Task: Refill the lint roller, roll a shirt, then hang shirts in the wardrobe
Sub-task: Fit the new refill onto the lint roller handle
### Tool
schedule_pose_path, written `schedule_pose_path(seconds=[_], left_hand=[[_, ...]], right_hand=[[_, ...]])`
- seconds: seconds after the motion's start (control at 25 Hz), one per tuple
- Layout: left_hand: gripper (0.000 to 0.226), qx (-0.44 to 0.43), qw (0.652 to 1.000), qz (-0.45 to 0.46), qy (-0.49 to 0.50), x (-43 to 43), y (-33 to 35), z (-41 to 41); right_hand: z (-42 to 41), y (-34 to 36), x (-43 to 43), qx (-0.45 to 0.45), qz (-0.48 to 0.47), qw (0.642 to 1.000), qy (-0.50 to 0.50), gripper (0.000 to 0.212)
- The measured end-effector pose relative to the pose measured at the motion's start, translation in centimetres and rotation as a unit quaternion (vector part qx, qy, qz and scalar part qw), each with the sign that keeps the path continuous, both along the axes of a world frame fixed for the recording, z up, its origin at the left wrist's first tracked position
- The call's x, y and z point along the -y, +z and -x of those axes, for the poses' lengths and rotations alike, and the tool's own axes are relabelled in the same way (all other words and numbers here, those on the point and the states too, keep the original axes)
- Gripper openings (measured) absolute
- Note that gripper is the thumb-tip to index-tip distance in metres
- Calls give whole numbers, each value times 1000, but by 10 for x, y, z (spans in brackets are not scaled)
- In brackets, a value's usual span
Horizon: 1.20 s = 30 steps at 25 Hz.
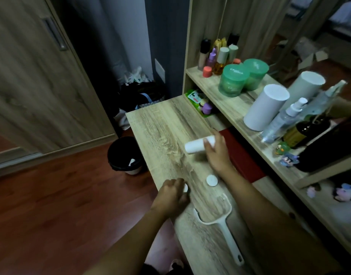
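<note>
We see a wooden bench (162, 124) from above, with both bare arms reaching over it. The right hand (217, 153) is curled around one end of a white roll (198, 146), which lies on its side on the bench; the fingers cover the right part of the roll and the left end stays free. The left hand (173, 192) rests near the front edge of the bench, its fingers bent together and pinching a small white round cap (185, 188), of which only a part shows. A second white round cap (212, 180) lies flat on the bench between the two hands, touching neither.

The lint roller handle (223, 223) lies on the bench close to us, empty, with its forked frame pointing toward the caps and its long grip pointing to the near edge.

On the shelf (210, 84) to the right stand two green jars (233, 80), several small bottles, two tall white cylinders (264, 108) and a clear spray bottle (285, 120). Something red (242, 155) lies under the shelf, just behind the right hand. On the wooden floor beside the bench stands a black bin (126, 154) with something white inside. A wardrobe door (38, 76) fills the left side. We see no shirt in this view.
</note>
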<state>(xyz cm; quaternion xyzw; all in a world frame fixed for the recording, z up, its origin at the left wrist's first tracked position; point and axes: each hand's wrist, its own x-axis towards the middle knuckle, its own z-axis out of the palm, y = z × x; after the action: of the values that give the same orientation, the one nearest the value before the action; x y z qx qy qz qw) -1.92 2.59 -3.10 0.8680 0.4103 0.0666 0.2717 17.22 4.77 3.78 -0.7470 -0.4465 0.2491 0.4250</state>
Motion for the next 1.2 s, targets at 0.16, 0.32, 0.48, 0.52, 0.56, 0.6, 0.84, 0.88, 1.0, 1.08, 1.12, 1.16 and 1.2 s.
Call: schedule_pose_path(seconds=[0.16,0.32,0.48,0.52,0.56,0.6,0.84,0.88,1.0,1.08,1.12,1.16,1.2], left_hand=[[39,239,926,106,271,15,57,-7],[25,363,874,208,247,37,106,-24],[26,367,899,179,158,58,136,-24],[27,364,903,167,154,61,138,-23],[28,363,906,156,154,63,141,-21],[29,364,905,150,159,64,142,-20],[34,374,903,127,167,62,146,-11],[34,374,904,116,169,63,147,-9],[32,366,912,80,164,62,149,-7],[31,358,917,76,157,59,147,-3],[31,360,916,87,156,57,146,-2],[32,367,911,104,157,56,143,0],[32,374,905,118,164,55,141,1]], right_hand=[[2,5,50,-338,-72,923,-168,28],[18,11,100,-552,-91,805,-198,32],[21,35,118,-590,-99,786,-155,30],[20,39,119,-583,-96,794,-146,29],[19,42,120,-575,-94,801,-137,28],[18,44,121,-568,-91,808,-129,28],[26,57,118,-538,-106,833,-79,32],[27,58,117,-537,-107,833,-75,33],[30,60,115,-535,-101,836,-59,33],[32,59,112,-523,-99,845,-55,32],[32,61,110,-511,-101,852,-55,30],[32,61,107,-497,-106,859,-57,29],[35,61,105,-487,-113,864,-57,29]])
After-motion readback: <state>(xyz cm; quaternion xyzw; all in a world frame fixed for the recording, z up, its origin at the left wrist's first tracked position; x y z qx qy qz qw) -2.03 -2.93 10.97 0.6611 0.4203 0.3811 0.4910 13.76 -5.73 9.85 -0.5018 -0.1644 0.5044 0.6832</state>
